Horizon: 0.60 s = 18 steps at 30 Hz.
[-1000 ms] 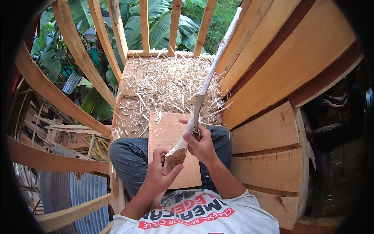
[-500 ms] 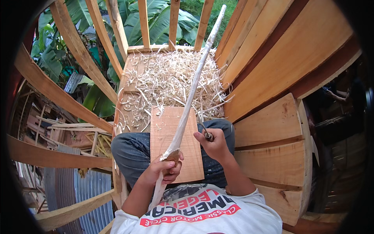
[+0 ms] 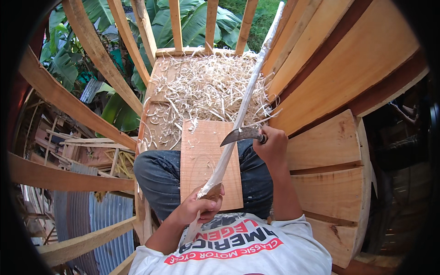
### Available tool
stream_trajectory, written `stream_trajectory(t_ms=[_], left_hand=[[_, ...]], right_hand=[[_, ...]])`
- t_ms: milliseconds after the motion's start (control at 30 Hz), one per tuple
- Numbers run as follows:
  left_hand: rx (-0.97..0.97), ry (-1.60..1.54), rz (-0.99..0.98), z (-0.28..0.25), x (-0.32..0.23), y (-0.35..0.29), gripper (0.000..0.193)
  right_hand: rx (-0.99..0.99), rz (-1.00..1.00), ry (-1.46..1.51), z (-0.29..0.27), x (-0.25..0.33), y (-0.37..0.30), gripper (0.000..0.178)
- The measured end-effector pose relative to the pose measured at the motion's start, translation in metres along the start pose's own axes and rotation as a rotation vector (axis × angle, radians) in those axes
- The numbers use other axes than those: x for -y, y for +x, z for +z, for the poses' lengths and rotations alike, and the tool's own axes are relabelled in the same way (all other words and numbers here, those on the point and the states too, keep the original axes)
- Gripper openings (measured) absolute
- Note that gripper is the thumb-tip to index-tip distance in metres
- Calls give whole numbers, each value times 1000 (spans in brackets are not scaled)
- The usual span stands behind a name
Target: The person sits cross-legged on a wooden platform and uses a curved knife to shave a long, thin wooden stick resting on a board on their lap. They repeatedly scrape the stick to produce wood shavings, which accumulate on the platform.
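Note:
My left hand is wrapped around the lower part of a long, pale, whittled stick, close to my shirt. A rough brown patch shows at the grip; whether it is bark or a separate piece I cannot tell. From there the stick slants up and away to the right, past the far railing. My right hand grips a knife by its handle. The dark, curved knife blade lies across the stick, its tip pointing left. Under the stick, a flat wooden board rests on my lap.
Curly wood shavings are heaped on the plank floor beyond my knees. Wooden slats rail the left and far sides, with banana leaves outside. A plank wall rises at the right. Corrugated metal sheets lie below left.
My right hand has moved up and to the right, and the knife blade has turned across the stick. The stick and left hand have shifted slightly right in the picture.

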<state>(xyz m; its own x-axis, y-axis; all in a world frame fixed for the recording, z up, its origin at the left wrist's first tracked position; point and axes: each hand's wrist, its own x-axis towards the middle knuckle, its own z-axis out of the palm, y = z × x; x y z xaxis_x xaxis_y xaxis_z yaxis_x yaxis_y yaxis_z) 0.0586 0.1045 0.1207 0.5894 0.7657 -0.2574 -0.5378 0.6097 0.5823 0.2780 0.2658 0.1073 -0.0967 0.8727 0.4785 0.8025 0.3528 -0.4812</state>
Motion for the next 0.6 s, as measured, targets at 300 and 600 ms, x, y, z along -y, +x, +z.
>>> stream_trajectory(t_ms=[300, 600], left_hand=[[22, -91, -1, 0, -4, -4, 35], [24, -60, -48, 1, 7, -18, 41]], right_hand=[[-25, 71, -55, 3, -5, 38, 21], [-41, 400, 96, -4, -63, 75, 31]])
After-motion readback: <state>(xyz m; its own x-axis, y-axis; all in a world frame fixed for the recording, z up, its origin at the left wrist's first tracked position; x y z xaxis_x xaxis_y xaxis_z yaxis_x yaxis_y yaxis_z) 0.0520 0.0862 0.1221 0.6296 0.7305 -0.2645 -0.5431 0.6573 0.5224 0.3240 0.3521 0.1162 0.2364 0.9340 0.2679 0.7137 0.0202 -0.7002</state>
